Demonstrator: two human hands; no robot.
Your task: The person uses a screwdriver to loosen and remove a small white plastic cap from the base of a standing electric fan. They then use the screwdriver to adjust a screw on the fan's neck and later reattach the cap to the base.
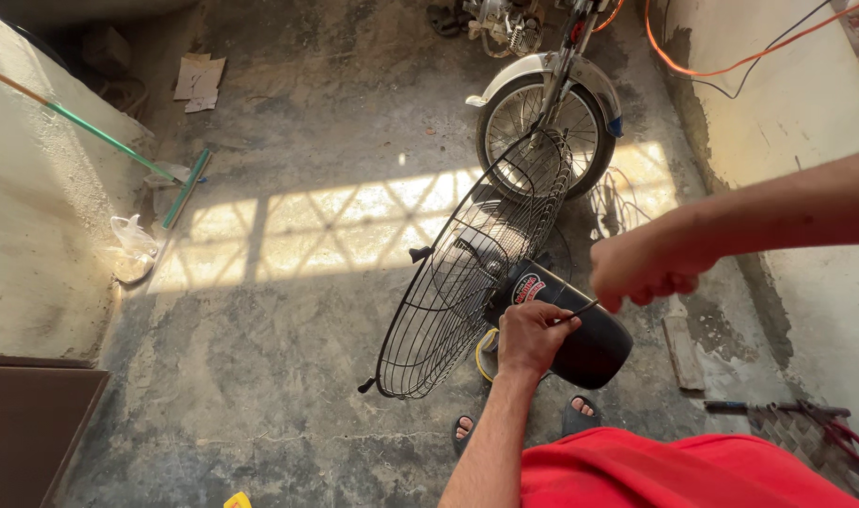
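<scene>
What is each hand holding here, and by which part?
Left hand grips the fan at its black motor housing. Right hand is closed above it; what it holds cannot be told.

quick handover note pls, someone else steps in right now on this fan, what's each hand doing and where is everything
Left hand: grip closed on the black motor housing near a thin black wire.
Right hand: fist shut just above the housing, apparently pinching that wire; what it holds is hard to tell.
Fan: rear wire guard is mounted on the motor, tilted on edge over the concrete floor. No front guard is in view; the blades cannot be made out.
Nearby: motorbike wheel behind the guard, pliers with red handles on the floor to the right.
Left: cannot tell beyond the wire work in hand.
</scene>
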